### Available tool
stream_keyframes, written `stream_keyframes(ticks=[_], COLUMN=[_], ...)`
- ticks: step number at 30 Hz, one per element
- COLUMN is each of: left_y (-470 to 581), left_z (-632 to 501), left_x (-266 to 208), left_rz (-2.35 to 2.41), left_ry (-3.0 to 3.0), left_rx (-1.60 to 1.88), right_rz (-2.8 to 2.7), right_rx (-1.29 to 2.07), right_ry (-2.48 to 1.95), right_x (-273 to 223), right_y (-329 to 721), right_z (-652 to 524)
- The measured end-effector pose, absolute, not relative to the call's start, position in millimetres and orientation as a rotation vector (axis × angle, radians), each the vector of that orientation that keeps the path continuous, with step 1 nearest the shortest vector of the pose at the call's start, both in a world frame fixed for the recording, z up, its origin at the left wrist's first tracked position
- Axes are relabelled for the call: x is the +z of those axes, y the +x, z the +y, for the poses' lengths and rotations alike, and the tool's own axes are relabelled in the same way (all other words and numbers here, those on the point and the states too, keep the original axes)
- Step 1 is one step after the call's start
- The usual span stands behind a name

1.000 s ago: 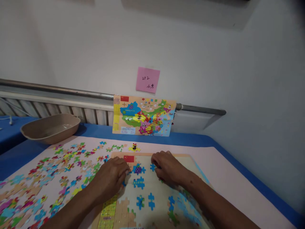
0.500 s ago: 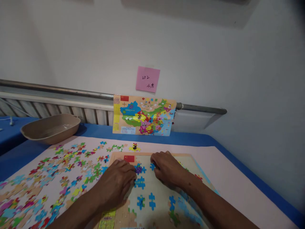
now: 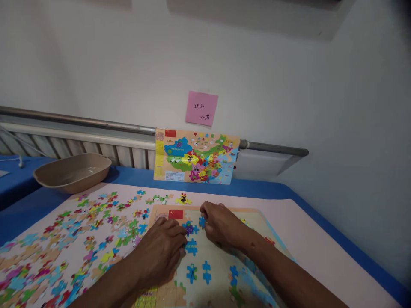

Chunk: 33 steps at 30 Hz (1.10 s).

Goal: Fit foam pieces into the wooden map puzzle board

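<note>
My left hand [image 3: 165, 241] rests on the left part of the puzzle board [image 3: 221, 259], fingers curled together. Its fingertips press against a joined blue puzzle cluster with purple grapes [image 3: 189, 229], holding it at its left edge. My right hand [image 3: 221, 223] is closed in a pinch on a blue puzzle piece [image 3: 201, 221], just right of that cluster, with a small gap between them. Below lie a blue lettered section [image 3: 192, 247] and further blue pieces [image 3: 206, 272]. The fingertips of both hands are partly hidden.
Many loose puzzle pieces [image 3: 96, 224] spread over the pink sheet [image 3: 321, 256] on the left. A yellow cluster with a black animal [image 3: 183, 199] lies beyond the board. The map picture [image 3: 196, 156] stands against the wall rail [image 3: 276, 148]. A beige basin [image 3: 72, 171] is at the back left.
My right hand has moved slightly left with the blue piece, nearing the grape cluster. My left hand has stayed at the cluster's left side. The camera view has shifted a little.
</note>
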<state>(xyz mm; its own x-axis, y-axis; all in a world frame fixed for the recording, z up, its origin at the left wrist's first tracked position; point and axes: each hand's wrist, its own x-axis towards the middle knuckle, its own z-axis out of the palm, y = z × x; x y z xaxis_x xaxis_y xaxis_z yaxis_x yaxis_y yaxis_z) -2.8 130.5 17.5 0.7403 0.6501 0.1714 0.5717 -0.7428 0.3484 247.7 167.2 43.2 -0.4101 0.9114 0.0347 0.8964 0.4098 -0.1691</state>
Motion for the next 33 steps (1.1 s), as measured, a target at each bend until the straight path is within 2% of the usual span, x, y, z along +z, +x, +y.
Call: stream_keyframes(ticks=[19, 33], left_y=[-3.5, -4.8], left_z=[130.8, 130.9], left_x=[22.8, 23.2], left_rz=[0.946, 0.952], left_ry=[2.638, 2.641], left_rx=[0.423, 0.44], right_rz=[-2.756, -2.804], right_rx=[0.093, 0.162], right_ry=[-1.348, -1.071], right_x=[34.7, 34.0], right_y=[230.6, 255.3], right_z=[189.2, 142.7])
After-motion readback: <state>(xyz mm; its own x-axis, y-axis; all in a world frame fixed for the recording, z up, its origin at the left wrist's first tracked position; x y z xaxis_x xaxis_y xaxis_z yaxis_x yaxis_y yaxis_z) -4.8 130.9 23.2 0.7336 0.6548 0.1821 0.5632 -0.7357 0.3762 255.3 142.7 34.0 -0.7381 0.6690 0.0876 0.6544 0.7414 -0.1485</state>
